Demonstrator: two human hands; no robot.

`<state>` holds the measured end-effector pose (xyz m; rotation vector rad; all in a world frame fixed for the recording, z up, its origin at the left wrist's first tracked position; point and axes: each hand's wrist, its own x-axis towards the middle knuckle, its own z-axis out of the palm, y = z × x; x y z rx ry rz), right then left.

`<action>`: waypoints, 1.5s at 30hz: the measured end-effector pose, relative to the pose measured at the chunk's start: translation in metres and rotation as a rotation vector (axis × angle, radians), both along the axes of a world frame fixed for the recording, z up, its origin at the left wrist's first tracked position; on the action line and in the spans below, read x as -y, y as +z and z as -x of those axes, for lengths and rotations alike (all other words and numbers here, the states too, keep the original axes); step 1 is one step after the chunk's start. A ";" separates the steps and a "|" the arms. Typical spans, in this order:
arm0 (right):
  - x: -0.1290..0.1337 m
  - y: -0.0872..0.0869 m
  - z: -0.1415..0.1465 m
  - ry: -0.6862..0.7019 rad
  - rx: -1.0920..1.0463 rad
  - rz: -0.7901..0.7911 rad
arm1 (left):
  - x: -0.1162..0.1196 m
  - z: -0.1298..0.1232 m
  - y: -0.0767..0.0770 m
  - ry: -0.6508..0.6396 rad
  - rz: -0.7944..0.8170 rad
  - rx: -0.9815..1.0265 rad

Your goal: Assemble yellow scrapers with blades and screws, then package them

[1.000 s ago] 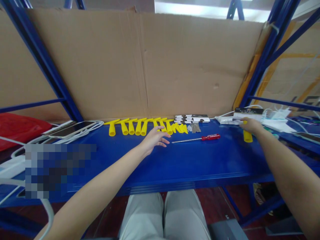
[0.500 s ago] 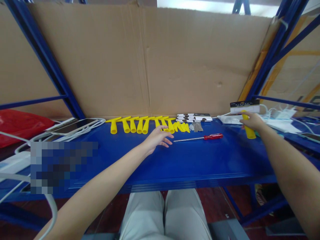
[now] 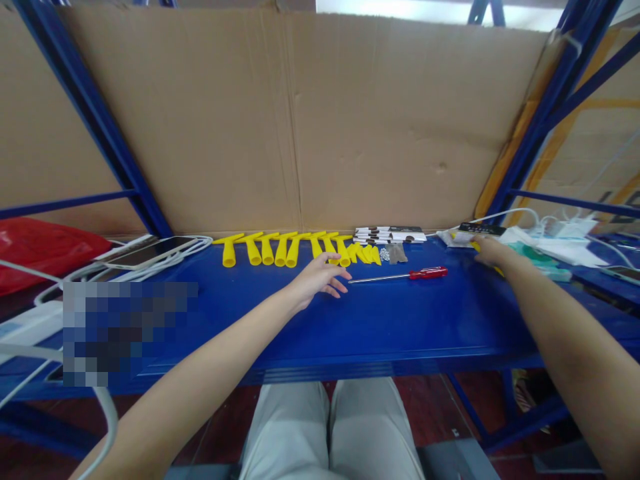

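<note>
Right of screwdriver (image 3: 429,273): right hand (image 3: 493,253) now mostly hides yellow piece (image 3: 475,246), apparently gripped, so still handled. Left of it: left hand (image 3: 319,279) open.

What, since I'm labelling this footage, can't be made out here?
In the head view:
Yellow plastic piece at the right hand: mostly hidden by that hand.
Tiny silver pieces: too small to count.
Flat, dark-faced device, far right: cut off by the edge.
</note>
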<state>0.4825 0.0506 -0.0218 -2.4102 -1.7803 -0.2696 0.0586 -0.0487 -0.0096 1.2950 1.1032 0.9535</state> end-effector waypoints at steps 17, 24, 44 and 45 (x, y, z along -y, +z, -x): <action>0.016 -0.001 0.030 -0.074 0.025 0.074 | 0.001 -0.001 -0.002 -0.036 0.004 -0.032; 0.016 -0.003 0.044 -0.141 0.027 0.056 | 0.001 -0.002 -0.001 -0.052 -0.011 -0.044; 0.021 -0.005 0.034 -0.157 -0.032 0.018 | 0.001 0.000 -0.001 -0.084 -0.018 -0.027; 0.021 -0.004 0.034 -0.163 -0.022 0.035 | 0.000 0.000 -0.002 -0.088 -0.026 -0.034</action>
